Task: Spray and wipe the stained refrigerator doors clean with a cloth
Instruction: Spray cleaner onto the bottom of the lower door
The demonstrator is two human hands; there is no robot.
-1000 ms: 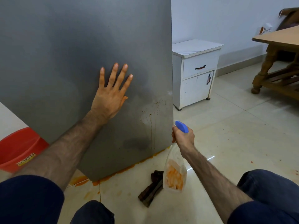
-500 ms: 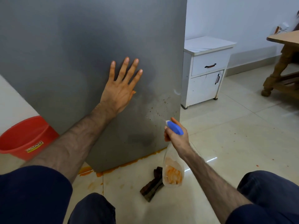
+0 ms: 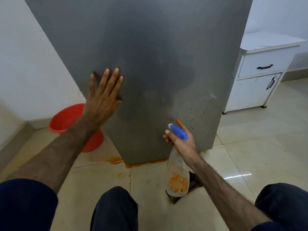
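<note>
- Your left hand point(image 3: 103, 99) lay flat against the tall grey brushed-metal refrigerator door point(image 3: 150, 55), fingers straight and slightly spread, palm pressed to the steel on the door's left half.
- Your right hand point(image 3: 180, 139) was wrapped around the neck of a clear plastic spray bottle with a blue trigger head point(image 3: 177, 174), its index finger stretched forward beside the nozzle, which pointed at the door's lower right part.
- The bottle hung down from your grip above the floor, a band of orange showing in its lower part.
- Dark specks and thin run marks point(image 3: 191, 114) dotted the door's lower right area, just beyond the nozzle; a darker, damp-looking patch spread across the middle of the panel.
- A line of orange spill point(image 3: 133, 163) ran along the foot of the door and pooled on the glossy beige floor tiles point(image 3: 250, 147), with fainter smears on the near side.
- A dark brown cloth point(image 3: 191, 182) lay on the tiles near you, mostly hidden behind the bottle and your right forearm.
- A round red plastic tub point(image 3: 66, 119) stood on the floor to the left of the refrigerator, partly behind your left arm.
- A small white cabinet with a drawer and a door, each with a dark handle point(image 3: 260, 77), stood to the right, beside the refrigerator and against the far wall.
- Your knees, in dark blue trousers point(image 3: 115, 209), filled the near edge of the view.
</note>
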